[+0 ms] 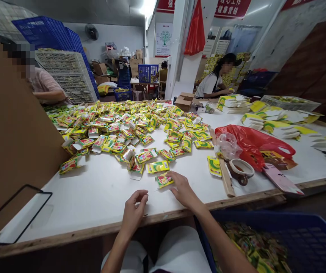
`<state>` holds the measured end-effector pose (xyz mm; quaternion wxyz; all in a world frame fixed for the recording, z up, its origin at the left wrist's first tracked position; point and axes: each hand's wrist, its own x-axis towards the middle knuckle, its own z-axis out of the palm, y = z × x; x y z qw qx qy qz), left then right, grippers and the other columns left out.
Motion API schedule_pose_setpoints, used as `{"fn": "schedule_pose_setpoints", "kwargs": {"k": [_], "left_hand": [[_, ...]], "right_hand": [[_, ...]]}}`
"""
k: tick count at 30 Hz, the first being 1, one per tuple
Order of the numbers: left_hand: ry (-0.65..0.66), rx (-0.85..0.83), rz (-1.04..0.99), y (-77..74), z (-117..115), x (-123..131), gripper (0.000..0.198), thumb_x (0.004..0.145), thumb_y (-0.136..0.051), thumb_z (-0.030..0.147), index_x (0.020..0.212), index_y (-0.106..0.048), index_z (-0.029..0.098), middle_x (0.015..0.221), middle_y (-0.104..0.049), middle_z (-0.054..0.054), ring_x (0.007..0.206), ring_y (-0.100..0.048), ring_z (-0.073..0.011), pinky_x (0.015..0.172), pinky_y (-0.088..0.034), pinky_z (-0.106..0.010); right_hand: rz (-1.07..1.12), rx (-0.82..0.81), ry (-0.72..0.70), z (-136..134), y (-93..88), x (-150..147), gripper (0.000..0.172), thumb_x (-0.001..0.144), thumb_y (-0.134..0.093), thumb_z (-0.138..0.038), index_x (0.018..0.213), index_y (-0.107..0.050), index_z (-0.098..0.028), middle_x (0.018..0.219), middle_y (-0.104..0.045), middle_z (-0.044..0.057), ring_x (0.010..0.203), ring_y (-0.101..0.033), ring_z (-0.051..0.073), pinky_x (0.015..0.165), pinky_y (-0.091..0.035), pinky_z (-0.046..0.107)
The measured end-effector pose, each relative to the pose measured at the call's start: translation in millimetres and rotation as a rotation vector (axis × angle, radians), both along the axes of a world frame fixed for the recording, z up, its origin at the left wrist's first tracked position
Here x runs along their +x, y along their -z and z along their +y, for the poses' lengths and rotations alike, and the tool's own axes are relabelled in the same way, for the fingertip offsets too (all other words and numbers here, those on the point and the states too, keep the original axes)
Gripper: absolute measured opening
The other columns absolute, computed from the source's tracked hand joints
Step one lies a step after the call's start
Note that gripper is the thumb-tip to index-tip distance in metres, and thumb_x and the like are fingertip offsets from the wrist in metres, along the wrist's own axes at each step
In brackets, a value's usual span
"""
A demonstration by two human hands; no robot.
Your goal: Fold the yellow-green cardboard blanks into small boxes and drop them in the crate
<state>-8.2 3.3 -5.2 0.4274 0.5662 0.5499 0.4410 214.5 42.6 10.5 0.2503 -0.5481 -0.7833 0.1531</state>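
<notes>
The table spreads beneath both hands. Beyond them sprawls the pile; below the right forearm sits the basket. The right hand reaches forward from a slanting forearm, wrist bent, its fingers bowed over one end of the box; whether they grip it, I cannot tell. The left hand, near the table edge, curls loosely, thumb narrowly set towards index; whether their tips meet is unclear.
</notes>
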Motion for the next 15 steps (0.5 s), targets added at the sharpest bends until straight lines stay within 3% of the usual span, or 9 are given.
{"fn": "schedule_pose_setpoints", "kwargs": {"k": [3,6,10,15], "left_hand": [[-0.033,-0.012,-0.070,1.3,-2.0,-5.3,0.029,0.081,-0.056,0.042,0.093,-0.063,0.016,0.088,-0.067,-0.007,0.080,-0.064,-0.0195,0.078,-0.048,-0.032],[-0.099,0.021,-0.103,1.6,-2.5,-4.2,0.028,0.081,-0.057,0.041,0.095,-0.058,0.017,0.096,-0.064,-0.008,0.087,-0.063,-0.0195,0.079,-0.048,-0.032],[-0.088,0.076,-0.163,0.4,-1.1,2.2,0.031,0.081,-0.058,0.037,0.104,-0.049,0.019,0.106,-0.060,-0.008,0.092,-0.062,-0.0184,0.080,-0.050,-0.031],[-0.049,0.062,-0.263,0.3,-0.1,-0.4,0.029,0.081,-0.058,0.035,0.104,-0.051,0.019,0.098,-0.063,-0.006,0.091,-0.063,-0.0191,0.080,-0.050,-0.030]], "right_hand": [[-0.071,0.010,-0.022,19.4,6.7,-29.6,0.050,0.068,-0.053,-0.002,0.115,-0.053,-0.020,0.118,-0.058,0.010,0.116,-0.045,0.027,0.099,-0.029,0.044],[-0.008,0.022,0.057,16.8,9.6,-46.7,0.041,0.068,-0.064,-0.017,0.108,-0.054,-0.019,0.106,-0.058,0.011,0.104,-0.050,0.029,0.090,-0.036,0.045],[0.342,0.028,0.153,-7.0,14.7,-71.9,0.044,0.068,-0.068,-0.029,0.107,-0.051,-0.018,0.104,-0.054,0.010,0.097,-0.051,0.026,0.085,-0.044,0.040],[0.691,-0.143,0.067,-28.1,17.4,-81.7,0.031,0.079,-0.056,-0.021,0.109,-0.049,-0.021,0.094,-0.060,0.004,0.070,-0.057,0.016,0.067,-0.049,0.029]]}}
